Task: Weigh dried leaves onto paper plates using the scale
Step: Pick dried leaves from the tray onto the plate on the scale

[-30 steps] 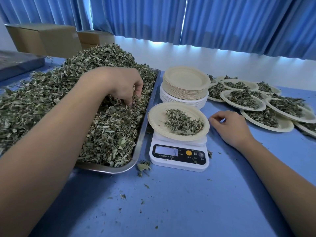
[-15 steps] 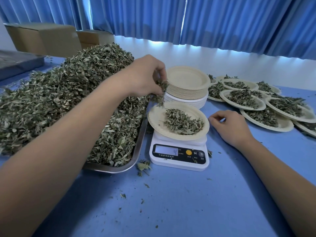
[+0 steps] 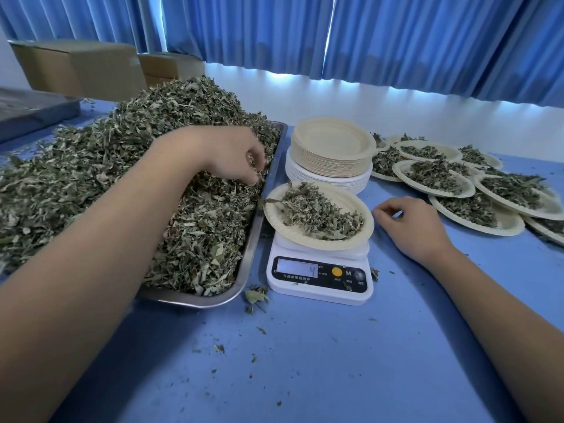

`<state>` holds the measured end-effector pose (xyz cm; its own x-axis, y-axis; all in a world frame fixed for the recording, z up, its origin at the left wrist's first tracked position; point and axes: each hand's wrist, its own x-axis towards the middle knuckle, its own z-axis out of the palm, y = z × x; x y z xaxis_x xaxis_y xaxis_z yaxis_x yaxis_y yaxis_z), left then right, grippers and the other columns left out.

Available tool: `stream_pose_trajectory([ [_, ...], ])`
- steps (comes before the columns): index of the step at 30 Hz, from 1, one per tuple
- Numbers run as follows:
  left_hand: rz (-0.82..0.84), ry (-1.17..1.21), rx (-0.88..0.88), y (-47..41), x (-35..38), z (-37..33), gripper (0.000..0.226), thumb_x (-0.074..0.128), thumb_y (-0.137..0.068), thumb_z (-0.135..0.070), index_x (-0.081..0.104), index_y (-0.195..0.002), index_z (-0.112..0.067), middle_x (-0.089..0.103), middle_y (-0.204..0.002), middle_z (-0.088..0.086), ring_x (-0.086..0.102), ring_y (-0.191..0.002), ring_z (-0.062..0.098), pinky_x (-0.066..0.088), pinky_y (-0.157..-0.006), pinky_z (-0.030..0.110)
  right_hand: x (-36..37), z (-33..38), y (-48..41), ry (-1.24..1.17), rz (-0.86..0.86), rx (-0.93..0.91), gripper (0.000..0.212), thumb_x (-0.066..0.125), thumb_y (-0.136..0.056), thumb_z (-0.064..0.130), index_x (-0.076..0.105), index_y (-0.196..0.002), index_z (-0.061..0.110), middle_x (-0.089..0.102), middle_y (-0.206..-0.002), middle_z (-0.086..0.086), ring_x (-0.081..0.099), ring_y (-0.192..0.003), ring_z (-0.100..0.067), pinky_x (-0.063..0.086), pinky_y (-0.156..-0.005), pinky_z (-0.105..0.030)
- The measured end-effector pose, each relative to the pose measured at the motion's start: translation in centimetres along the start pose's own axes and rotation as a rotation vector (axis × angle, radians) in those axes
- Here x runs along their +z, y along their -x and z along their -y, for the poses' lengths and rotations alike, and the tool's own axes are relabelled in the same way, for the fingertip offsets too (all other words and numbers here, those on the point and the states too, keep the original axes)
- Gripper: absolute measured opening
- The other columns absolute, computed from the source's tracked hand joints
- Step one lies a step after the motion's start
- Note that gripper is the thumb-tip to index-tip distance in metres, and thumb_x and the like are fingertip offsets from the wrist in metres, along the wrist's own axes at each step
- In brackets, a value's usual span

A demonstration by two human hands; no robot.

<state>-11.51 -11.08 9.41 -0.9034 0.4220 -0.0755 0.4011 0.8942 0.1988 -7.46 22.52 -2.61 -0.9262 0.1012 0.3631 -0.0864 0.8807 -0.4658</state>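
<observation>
A metal tray on the left holds a big heap of dried leaves. My left hand is down in the heap near the tray's right rim, fingers curled and pinching leaves. To its right a white digital scale carries a paper plate with a small pile of leaves; the display shows 4. My right hand rests on the blue table beside the plate's right edge, fingers loosely curled, holding nothing.
A stack of empty paper plates stands behind the scale. Several leaf-filled plates overlap at the right. Cardboard boxes sit at the back left under blue curtains. Leaf crumbs lie scattered on the table near the tray's corner.
My left hand lifted a pinch of leaves from the tray, carried it over the plate on the scale, then went back into the heap. The plate's pile is larger. My right hand stayed put.
</observation>
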Motion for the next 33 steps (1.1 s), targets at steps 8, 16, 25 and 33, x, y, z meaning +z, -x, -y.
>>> stream_pose_trajectory([
  [8, 0.294, -0.303, -0.16, -1.0, 2.6, 1.3, 0.039, 0.085, -0.076, -0.031, 0.069, -0.111, -0.024, 0.062, -0.119, -0.001, 0.057, -0.097, 0.018, 0.043, -0.079, 0.031, 0.1, -0.1, 0.1, 0.004, -0.009, -0.014, 0.013, 0.064, -0.095, 0.024, 0.077, -0.093, 0.021, 0.07, -0.089, 0.006, 0.06, -0.077, -0.01, 0.041, -0.072, -0.029],
  [16, 0.223, -0.066, -0.075, -1.0, 2.1, 1.5, 0.016, 0.085, -0.077, -0.013, 0.072, -0.085, -0.013, 0.073, -0.077, 0.001, 0.061, -0.065, 0.016, 0.048, -0.057, 0.027, 0.1, -0.2, 0.1, -0.011, -0.013, -0.016, 0.014, 0.064, -0.095, 0.024, 0.077, -0.093, 0.021, 0.069, -0.085, 0.01, 0.059, -0.077, 0.001, 0.04, -0.071, -0.028],
  [25, 0.306, -0.211, -0.077, -0.8, 1.9, 0.8, 0.03, 0.086, -0.075, -0.033, 0.068, -0.097, -0.023, 0.064, -0.088, -0.008, 0.059, -0.083, 0.017, 0.05, -0.078, 0.034, 0.0, -0.1, 0.0, -0.003, -0.005, -0.014, 0.013, 0.064, -0.095, 0.024, 0.077, -0.093, 0.023, 0.067, -0.085, 0.014, 0.058, -0.077, 0.002, 0.039, -0.071, -0.028],
  [33, 0.29, -0.171, -0.054, -0.6, 1.9, 0.7, 0.018, 0.088, -0.074, -0.022, 0.071, -0.08, -0.022, 0.068, -0.079, -0.004, 0.058, -0.079, 0.018, 0.051, -0.082, 0.038, 0.0, 0.0, 0.1, -0.004, -0.007, -0.019, 0.014, 0.064, -0.096, 0.023, 0.077, -0.094, 0.02, 0.065, -0.083, 0.017, 0.058, -0.076, 0.001, 0.039, -0.071, -0.028],
])
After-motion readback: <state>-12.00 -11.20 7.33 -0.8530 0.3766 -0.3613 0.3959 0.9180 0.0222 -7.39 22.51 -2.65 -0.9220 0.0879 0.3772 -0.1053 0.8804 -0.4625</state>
